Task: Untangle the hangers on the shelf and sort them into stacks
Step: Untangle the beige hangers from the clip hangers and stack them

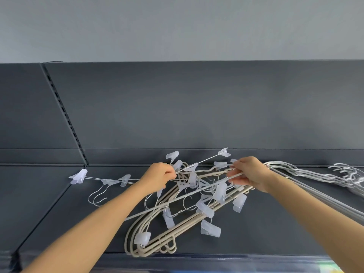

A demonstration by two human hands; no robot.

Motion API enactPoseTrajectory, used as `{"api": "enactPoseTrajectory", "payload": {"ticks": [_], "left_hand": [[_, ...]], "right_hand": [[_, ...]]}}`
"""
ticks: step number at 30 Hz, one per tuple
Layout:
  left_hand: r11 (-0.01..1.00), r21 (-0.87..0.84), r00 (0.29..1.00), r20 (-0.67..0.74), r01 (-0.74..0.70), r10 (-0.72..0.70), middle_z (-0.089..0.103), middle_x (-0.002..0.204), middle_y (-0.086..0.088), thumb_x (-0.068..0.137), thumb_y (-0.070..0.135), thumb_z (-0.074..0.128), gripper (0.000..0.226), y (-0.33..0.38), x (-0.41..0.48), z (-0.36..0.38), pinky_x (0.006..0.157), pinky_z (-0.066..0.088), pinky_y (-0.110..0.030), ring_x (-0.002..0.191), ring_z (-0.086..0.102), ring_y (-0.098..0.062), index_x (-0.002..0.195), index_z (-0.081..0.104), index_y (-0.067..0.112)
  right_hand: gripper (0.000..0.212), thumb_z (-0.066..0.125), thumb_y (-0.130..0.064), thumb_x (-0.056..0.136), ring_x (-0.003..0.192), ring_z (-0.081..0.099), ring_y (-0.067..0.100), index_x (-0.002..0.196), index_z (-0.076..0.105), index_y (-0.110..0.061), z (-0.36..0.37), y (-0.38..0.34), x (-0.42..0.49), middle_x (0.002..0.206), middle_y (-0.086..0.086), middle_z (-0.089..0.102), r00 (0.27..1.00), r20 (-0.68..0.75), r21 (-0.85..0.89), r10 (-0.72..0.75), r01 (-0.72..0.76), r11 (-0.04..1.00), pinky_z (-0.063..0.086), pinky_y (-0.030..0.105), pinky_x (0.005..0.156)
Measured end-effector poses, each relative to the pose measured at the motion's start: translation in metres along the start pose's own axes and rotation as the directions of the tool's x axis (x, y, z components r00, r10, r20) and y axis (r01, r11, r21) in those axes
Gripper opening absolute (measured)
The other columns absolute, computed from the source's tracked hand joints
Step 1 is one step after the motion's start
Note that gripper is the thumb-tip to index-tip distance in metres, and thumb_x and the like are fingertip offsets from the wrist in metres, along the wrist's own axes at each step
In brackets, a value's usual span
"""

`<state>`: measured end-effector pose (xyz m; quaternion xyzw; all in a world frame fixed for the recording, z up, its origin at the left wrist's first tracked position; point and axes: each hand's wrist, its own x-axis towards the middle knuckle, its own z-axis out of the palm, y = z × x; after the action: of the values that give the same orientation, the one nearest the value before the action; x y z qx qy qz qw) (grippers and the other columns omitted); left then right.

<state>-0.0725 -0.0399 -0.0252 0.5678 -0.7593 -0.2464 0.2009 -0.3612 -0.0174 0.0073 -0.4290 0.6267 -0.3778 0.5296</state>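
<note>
The tangle of hangers (189,196) lies in the middle of the dark grey shelf (59,213), near its front edge. In it I can distinguish beige hangers (185,226) bundled together, and wire clip hangers with translucent plastic clips (210,229) lying across and between them.

My left hand (161,174) is at the left top of the tangle. Its fingertips are closed in a narrow pinch on a thin wire bar (204,160), which rises to the right and ends in a clip. My right hand (250,172) is at the right top, and its fingers are curled around the end of a long pale rod (177,199). This rod runs diagonally down to the left, over the beige hangers.

To the left of my left hand, two clip hangers (110,181) lie flat on the shelf, apart from the tangle. To the right, behind my right wrist, a stack of grey hangers (307,173) lies on the shelf.
</note>
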Motion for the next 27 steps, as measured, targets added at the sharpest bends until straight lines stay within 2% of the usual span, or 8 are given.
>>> {"api": "enactPoseTrajectory", "payload": {"ticks": [5,8,13,15,17,20,23,27], "left_hand": [[0.998,-0.028,0.998,0.013,-0.062,0.062,0.058,0.069,0.001,0.091,0.014,0.056,0.023,0.012,0.000,0.002,0.049,0.045,-0.017,0.045,0.048,-0.004,0.070,0.064,0.012],[0.994,-0.038,0.993,0.048,-0.107,0.108,0.061,0.075,-0.001,0.092,0.017,0.058,0.022,0.011,-0.003,0.000,0.050,0.047,-0.017,0.044,0.051,-0.001,0.071,0.065,0.020],[0.996,-0.020,0.997,0.007,-0.082,0.083,0.064,0.075,-0.008,0.091,0.015,0.057,0.020,0.007,-0.007,0.002,0.054,0.042,-0.017,0.044,0.049,-0.002,0.078,0.069,0.006],[0.998,-0.038,0.999,-0.012,-0.050,0.050,0.067,0.081,-0.012,0.091,0.015,0.057,0.020,0.002,-0.009,0.001,0.058,0.042,-0.023,0.045,0.048,-0.003,0.081,0.070,0.005],[0.998,-0.062,1.000,0.005,-0.025,0.025,0.068,0.082,-0.005,0.091,0.015,0.056,0.019,-0.004,-0.012,-0.001,0.059,0.043,-0.022,0.044,0.050,-0.001,0.081,0.071,0.009],[0.996,-0.092,1.000,0.018,-0.007,0.009,0.066,0.074,0.010,0.091,0.016,0.057,0.022,-0.011,-0.017,-0.006,0.052,0.041,-0.014,0.044,0.052,-0.005,0.073,0.068,0.020],[0.992,-0.122,1.000,0.019,0.005,-0.003,0.062,0.064,0.020,0.090,0.017,0.059,0.021,-0.015,-0.022,-0.014,0.051,0.042,-0.013,0.048,0.054,-0.009,0.072,0.069,0.022],[0.997,-0.081,1.000,0.018,0.006,-0.005,0.067,0.080,0.004,0.090,0.016,0.060,0.017,-0.026,-0.028,-0.031,0.053,0.044,-0.019,0.045,0.053,-0.009,0.078,0.072,0.013]], "right_hand": [[0.018,0.045,-0.006,0.097,0.054,0.068,0.021,0.099,0.056,0.008,0.004,0.000,-0.005,0.081,0.021,0.066,0.999,-0.035,0.062,-0.027,0.029,0.998,0.052,0.023,0.045],[0.018,0.047,-0.005,0.097,0.053,0.066,0.021,0.101,0.057,0.009,0.004,0.000,-0.006,0.079,0.020,0.065,0.997,-0.070,0.101,-0.030,0.037,0.994,0.052,0.022,0.045],[0.016,0.050,0.001,0.094,0.059,0.069,0.021,0.104,0.056,0.012,0.003,-0.002,-0.010,0.077,0.020,0.066,0.999,-0.024,0.243,-0.039,0.044,0.969,0.055,0.023,0.050],[0.017,0.051,0.003,0.092,0.065,0.071,0.025,0.107,0.056,0.011,0.000,-0.003,-0.012,0.080,0.021,0.067,0.999,0.005,0.347,-0.044,0.039,0.937,0.056,0.026,0.053],[0.016,0.050,0.004,0.092,0.066,0.071,0.028,0.106,0.055,0.011,-0.002,-0.003,-0.012,0.082,0.022,0.066,0.998,-0.007,0.430,-0.055,0.053,0.901,0.058,0.027,0.055],[0.013,0.047,0.005,0.093,0.066,0.071,0.029,0.102,0.055,0.011,-0.001,-0.002,-0.011,0.084,0.021,0.063,0.997,-0.048,0.495,-0.056,0.073,0.866,0.058,0.027,0.055],[0.011,0.047,0.004,0.094,0.068,0.070,0.030,0.094,0.056,0.010,0.001,0.000,-0.009,0.082,0.020,0.062,0.993,-0.114,0.464,-0.024,0.074,0.883,0.057,0.027,0.053],[0.017,0.041,0.001,0.096,0.065,0.066,0.026,0.083,0.053,0.001,0.003,-0.007,-0.008,0.067,0.012,0.057,0.949,-0.317,0.360,0.005,0.115,0.926,0.053,0.022,0.044]]}}
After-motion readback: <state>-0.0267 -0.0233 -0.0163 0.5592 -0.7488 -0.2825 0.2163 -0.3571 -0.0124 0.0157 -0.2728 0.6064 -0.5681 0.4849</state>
